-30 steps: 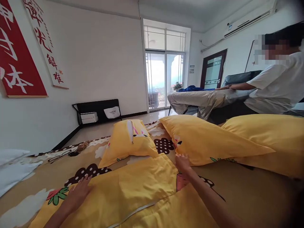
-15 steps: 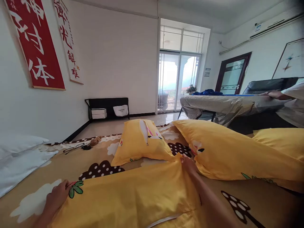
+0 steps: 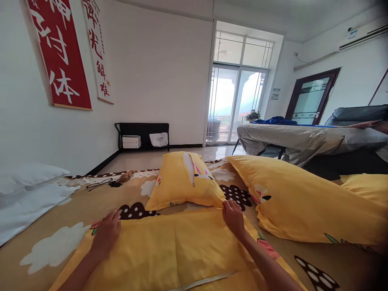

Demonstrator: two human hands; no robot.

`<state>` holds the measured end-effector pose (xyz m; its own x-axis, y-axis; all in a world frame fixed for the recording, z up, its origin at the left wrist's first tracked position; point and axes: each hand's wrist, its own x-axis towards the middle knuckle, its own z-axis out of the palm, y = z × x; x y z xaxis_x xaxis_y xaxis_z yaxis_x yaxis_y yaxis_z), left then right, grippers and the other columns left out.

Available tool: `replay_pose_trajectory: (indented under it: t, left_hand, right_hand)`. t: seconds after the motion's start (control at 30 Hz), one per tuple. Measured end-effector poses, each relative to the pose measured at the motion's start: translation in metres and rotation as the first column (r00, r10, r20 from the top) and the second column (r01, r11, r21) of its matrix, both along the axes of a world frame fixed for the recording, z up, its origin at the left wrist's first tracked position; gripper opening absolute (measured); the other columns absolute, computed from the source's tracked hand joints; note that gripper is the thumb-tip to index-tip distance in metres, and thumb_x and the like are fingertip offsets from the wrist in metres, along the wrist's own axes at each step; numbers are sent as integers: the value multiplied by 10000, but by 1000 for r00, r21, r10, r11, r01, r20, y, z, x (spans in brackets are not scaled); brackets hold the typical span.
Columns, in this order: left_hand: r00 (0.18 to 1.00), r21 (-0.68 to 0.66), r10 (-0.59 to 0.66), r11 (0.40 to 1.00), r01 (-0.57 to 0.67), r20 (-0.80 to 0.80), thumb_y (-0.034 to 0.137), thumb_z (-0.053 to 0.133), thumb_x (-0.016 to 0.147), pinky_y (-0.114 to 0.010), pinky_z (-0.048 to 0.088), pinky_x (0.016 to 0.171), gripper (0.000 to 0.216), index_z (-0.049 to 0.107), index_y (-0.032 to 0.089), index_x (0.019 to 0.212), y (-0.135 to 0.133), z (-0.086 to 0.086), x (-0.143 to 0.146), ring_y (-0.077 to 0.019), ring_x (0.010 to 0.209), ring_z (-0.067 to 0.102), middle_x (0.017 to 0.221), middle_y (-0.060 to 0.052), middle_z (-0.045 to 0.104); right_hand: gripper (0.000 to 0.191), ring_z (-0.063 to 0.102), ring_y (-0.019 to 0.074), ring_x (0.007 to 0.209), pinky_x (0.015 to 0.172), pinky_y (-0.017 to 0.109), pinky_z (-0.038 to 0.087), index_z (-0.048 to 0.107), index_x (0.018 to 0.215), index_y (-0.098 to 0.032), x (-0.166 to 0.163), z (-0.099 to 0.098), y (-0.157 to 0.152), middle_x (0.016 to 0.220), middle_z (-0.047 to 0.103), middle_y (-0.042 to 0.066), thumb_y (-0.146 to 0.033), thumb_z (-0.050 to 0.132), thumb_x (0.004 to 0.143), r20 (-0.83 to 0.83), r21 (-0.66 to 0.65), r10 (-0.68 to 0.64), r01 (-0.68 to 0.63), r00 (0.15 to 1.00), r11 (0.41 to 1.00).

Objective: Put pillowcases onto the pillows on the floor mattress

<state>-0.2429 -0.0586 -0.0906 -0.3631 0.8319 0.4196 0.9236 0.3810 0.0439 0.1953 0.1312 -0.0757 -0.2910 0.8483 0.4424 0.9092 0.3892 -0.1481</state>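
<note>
A flat yellow pillowcase [image 3: 157,246] lies spread in front of me, with a pale zip opening near the bottom of the view and printed carrots at its sides. My left hand [image 3: 106,232], slightly blurred, is closed over its far edge, inward of the left corner. At the right part of that same edge, my right hand [image 3: 233,218] pinches the cloth with bent fingers. Just beyond, a stuffed yellow pillow [image 3: 188,186] shows white filling through a partly open zip; its near right corner is close to my right fingers.
Another yellow pillow [image 3: 291,198] lies to the right, and white pillows [image 3: 33,198] to the left. Glasses [image 3: 98,184] rest on the patterned bedding [image 3: 54,246]. Behind stand a plastic-covered table [image 3: 291,135], with another person's arm [image 3: 368,124] on it, and a low black rack [image 3: 145,129].
My left hand has moved inward from the left corner along the far edge. The right side of the pillowcase now lies spread out, and the view has turned slightly left.
</note>
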Motion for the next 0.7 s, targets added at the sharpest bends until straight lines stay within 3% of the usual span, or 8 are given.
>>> replay_pose_trajectory:
  t: [0.1,0.17,0.23,0.33,0.43,0.53,0.6,0.7]
  left_hand:
    - [928,-96,-352,927,364,123,163,271,881,-355,272,1128,544,407,119,1407,37,3,95,-187,1379,324,1486,-84,390]
    - [877,-206,-428,858,470,220,193,253,905,-368,219,1160,574,280,100,1472,53,-1,146,-184,1421,238,1541,-79,272]
    - [857,-265,-444,821,506,262,311,260,942,-401,229,1159,554,298,151,1471,54,-11,162,-196,1419,251,1535,-57,279]
    - [930,-351,-293,866,357,223,459,252,953,-475,201,1153,557,295,259,1470,28,-26,106,-211,1435,204,1553,-27,213]
    - [999,-386,-5,922,19,38,408,312,940,-521,195,1130,551,315,234,1462,-16,-31,3,-234,1439,187,1552,-77,217]
    - [992,-386,119,914,-126,-43,274,404,885,-599,195,1095,471,501,291,1346,-49,-27,-61,-273,1415,254,1512,-45,334]
    - [979,-324,193,923,-205,-70,223,362,885,-628,183,1084,485,504,254,1348,-51,-21,-56,-287,1401,284,1487,-81,381]
    - [991,-250,99,961,-120,-95,241,216,933,-494,131,1156,550,302,154,1470,-21,-14,19,-211,1443,173,1545,-89,247]
  right_hand:
    - [362,525,168,1146,998,276,364,593,1188,-237,-78,-10,-39,1201,628,45,-188,360,915,33,-64,371,-368,928,927]
    - [442,463,145,1247,1047,252,327,496,1337,-226,-119,-21,-60,1326,571,30,-227,417,902,36,-107,517,-511,855,853]
    - [492,390,146,1326,1098,278,276,440,1397,-233,-130,-30,-65,1418,490,22,-299,430,910,33,-193,583,-567,812,800]
    - [523,253,164,1407,1152,364,181,378,1442,-271,-84,-30,-42,1521,322,4,-441,320,951,33,-373,510,-463,859,804]
    - [595,185,212,1430,1155,448,150,306,1477,-196,0,-22,-4,1542,252,57,-466,257,950,71,-440,319,-257,945,860]
    - [583,221,275,1416,1130,526,174,353,1455,-141,56,-11,14,1522,290,120,-389,274,933,117,-455,131,-64,984,888]
    - [563,283,349,1381,1087,600,200,429,1402,-66,54,-7,7,1460,373,217,-303,271,916,129,-436,39,22,991,900]
    - [531,396,352,1317,1071,547,270,538,1306,-37,-5,-6,-26,1342,497,269,-216,253,896,87,-392,85,-44,993,919]
